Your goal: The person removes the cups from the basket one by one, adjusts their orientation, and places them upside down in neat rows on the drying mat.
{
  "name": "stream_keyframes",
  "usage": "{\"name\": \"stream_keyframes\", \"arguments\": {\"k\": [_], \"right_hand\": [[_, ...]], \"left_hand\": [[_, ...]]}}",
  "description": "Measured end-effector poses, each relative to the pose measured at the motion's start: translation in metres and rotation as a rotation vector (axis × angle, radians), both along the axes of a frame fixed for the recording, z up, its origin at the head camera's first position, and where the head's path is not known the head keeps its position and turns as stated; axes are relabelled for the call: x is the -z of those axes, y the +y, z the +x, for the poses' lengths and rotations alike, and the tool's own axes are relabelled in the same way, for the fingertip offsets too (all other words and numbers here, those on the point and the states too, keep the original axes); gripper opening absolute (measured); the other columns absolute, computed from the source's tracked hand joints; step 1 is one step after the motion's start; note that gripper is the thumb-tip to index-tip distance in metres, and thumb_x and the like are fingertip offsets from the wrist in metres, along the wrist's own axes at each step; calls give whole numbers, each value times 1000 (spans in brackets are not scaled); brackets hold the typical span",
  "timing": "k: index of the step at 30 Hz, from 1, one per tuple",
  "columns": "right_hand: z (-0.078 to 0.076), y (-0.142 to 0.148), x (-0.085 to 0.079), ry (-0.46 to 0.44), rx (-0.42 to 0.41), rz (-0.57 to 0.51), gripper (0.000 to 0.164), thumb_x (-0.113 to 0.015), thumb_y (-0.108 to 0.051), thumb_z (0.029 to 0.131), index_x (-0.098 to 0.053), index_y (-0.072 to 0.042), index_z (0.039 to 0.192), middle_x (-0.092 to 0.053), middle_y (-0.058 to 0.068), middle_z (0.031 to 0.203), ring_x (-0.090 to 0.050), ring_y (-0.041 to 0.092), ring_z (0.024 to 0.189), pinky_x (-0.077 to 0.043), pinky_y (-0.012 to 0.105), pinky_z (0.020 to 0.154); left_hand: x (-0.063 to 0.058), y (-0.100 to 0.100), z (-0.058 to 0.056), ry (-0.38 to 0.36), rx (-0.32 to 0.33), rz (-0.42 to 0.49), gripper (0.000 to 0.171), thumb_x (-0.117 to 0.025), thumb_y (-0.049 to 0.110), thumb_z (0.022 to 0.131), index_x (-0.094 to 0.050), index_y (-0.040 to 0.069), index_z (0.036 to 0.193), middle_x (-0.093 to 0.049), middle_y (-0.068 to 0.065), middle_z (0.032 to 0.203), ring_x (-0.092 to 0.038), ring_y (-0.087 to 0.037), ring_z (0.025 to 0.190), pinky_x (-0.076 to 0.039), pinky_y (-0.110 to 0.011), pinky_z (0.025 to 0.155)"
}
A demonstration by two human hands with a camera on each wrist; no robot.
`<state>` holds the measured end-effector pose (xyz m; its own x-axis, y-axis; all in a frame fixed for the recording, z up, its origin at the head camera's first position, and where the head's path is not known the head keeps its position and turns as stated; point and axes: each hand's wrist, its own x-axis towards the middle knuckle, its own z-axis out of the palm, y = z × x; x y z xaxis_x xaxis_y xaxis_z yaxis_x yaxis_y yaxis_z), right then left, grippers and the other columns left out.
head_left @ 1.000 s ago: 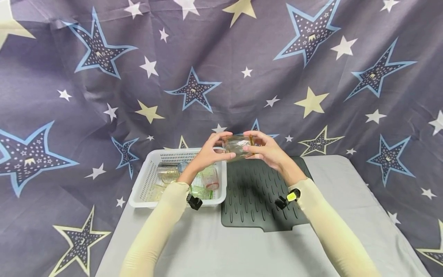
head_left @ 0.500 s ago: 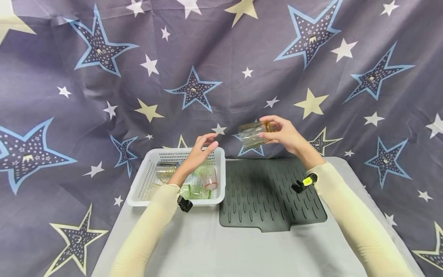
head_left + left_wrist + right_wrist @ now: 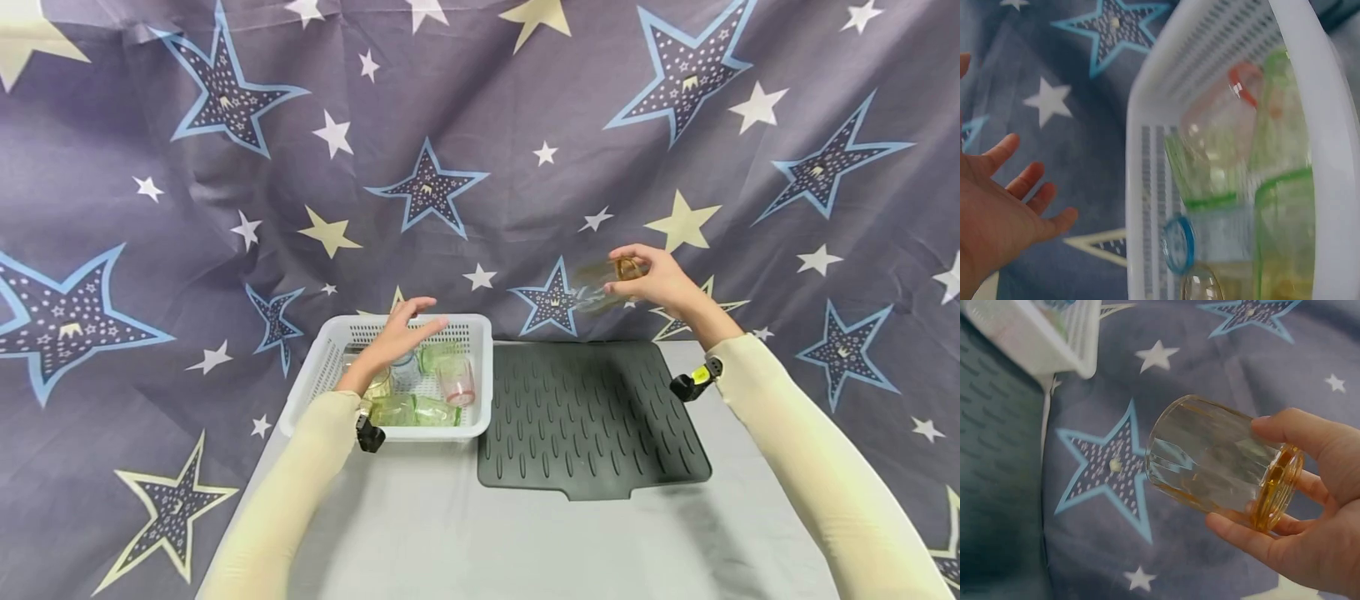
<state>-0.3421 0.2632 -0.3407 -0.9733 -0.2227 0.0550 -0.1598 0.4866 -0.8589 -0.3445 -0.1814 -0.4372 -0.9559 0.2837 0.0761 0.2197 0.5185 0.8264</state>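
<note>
right hand [image 3: 660, 279]: thumb and fingers round the base end of an amber glass tumbler [image 3: 1210, 456] | tumbler: midair, basically sideways, mouth pointing left, dark drying mat [image 3: 570, 417] lower down | left hand [image 3: 393, 343]: fingers loose, nothing held, near the white basket [image 3: 486, 375], so right's way closer

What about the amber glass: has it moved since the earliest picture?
Yes: in the head view, the amber glass, held by the right hand, has moved rightward and somewhat upward, judged against the dark mat.
</note>
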Motion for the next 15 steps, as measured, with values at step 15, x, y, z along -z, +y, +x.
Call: {"name": "stream_keyframes", "arguments": {"k": [15], "right_hand": [[-13, 33, 23, -51, 78, 128, 64, -75, -12, 90, -46, 0, 146, -50, 29, 132, -59, 31, 107, -59, 36, 77]], "left_hand": [[19, -56, -11, -62, -123, -254, 87, -78, 41, 86, -40, -2, 151, -35, -33, 150, -38, -48, 138, -36, -62, 114]]}}
